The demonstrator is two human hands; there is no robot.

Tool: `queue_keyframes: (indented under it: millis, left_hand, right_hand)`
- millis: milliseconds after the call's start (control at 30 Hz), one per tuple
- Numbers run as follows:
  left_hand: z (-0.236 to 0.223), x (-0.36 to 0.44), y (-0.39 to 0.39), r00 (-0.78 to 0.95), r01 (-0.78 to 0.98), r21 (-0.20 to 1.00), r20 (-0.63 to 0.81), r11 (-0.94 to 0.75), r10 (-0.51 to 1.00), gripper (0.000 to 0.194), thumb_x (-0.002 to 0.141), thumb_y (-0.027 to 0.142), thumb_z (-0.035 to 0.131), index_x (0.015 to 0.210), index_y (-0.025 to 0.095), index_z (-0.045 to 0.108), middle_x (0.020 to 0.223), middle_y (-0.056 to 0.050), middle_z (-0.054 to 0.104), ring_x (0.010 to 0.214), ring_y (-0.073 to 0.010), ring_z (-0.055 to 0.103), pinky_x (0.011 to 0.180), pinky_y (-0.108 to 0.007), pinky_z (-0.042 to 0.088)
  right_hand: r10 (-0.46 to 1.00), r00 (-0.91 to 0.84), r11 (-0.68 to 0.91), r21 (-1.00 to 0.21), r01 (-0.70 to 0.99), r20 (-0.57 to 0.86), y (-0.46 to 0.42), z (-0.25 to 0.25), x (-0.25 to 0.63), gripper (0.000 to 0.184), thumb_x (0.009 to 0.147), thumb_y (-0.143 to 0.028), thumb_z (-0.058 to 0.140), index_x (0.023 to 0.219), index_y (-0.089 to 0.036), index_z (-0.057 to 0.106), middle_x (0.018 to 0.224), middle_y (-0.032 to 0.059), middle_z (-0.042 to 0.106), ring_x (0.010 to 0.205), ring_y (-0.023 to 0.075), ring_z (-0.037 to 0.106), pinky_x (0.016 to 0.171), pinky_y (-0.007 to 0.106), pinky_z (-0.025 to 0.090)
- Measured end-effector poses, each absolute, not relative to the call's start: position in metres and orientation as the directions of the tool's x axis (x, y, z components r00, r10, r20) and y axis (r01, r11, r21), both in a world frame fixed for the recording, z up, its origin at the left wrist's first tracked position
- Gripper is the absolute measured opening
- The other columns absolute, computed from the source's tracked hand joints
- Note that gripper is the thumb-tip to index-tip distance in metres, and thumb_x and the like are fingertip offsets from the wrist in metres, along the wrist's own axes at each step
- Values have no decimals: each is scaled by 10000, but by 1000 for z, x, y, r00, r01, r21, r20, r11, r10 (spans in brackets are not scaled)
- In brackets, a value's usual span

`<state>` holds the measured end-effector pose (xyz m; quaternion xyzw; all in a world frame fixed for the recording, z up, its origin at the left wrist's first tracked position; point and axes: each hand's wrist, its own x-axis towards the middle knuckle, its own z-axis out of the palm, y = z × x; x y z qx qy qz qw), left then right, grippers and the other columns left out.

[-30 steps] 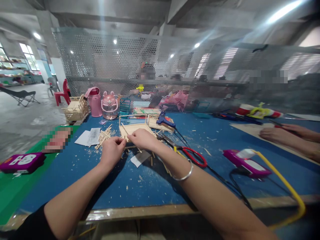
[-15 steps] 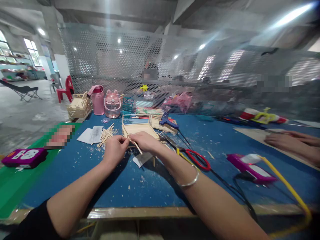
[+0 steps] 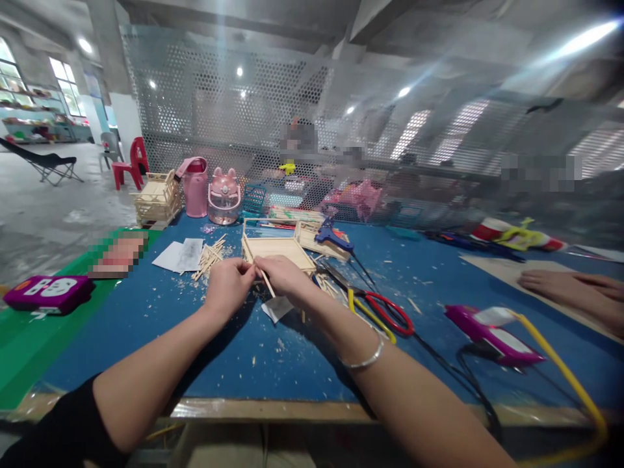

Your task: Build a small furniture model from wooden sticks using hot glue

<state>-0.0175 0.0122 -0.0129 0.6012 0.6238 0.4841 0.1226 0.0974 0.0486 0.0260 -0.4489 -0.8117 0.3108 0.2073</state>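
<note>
Holding a slim wooden stick (image 3: 268, 285) (straight, pale), both hands (image 3: 228, 284) (image 3: 283, 277) nearly meet.

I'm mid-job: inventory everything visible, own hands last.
Tabletop: one, blue, centre
Wooden tray: one, pale, centre
Thin stick: one, pale, before tray
Loose sticks: many, pale, beside tray
Papers: several, white, left, centre
Glue gun: one, blue, right of tray
Scissors: one, red-handled, centre right
Bottles: two, pink, back left
Wooden racks: count unclear, pale, back left
Boxy items: two, purple, outer sides
Chairs: three, red, grey, black, left
Mesh screen: one, grey, behind tabletop
Clutter: uncountable, mixed, back right
Co-worker's hands: two, bare, far right
Right hand: one, bare, holding stick
Left hand: one, bare, beside right
</note>
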Motion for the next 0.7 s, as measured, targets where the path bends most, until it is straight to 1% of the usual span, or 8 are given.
queue_keyframes:
  millis: [233,400,567,633,700]
  left_hand:
    - [-13,-17,12,-255,624,759,422,-185,870,157,717,217,556,641,143,672,617,-31,666,559,-118,561,565,-221,388]
    - [-12,-17,12,-249,637,748,430,-188,868,165,721,221,554,640,140,673,613,-35,668,549,-117,560,558,-220,385]
    - [-11,-17,11,-251,647,740,431,-181,867,162,725,225,558,640,146,672,622,-32,672,562,-116,568,568,-217,386]
    - [-12,-17,12,-248,647,741,429,-181,869,161,726,227,560,649,143,674,628,-37,674,570,-120,573,570,-219,386]
    - [-13,-17,12,-246,643,744,425,-181,871,159,728,229,561,661,141,675,639,-40,677,572,-121,575,573,-221,388]
  right_hand:
    - [884,-460,342,-784,518,82,51,14,95,378,834,-351,311,511,-182,410,536,-6,433,533,113,391,519,224,296]
    - [886,-454,346,-784,516,92,53,9,95,372,833,-368,303,544,-181,442,542,-7,455,538,114,415,520,218,320]
    - [893,-438,340,-787,515,99,50,12,95,391,837,-353,319,510,-175,439,513,-8,447,515,107,399,496,216,303]
    - [906,-417,289,-827,482,73,49,13,95,394,837,-351,342,499,-172,432,492,-14,435,477,95,385,472,216,287]
    - [920,-393,192,-881,434,7,47,13,94,383,837,-352,368,504,-172,426,449,-33,397,406,77,331,425,213,253]
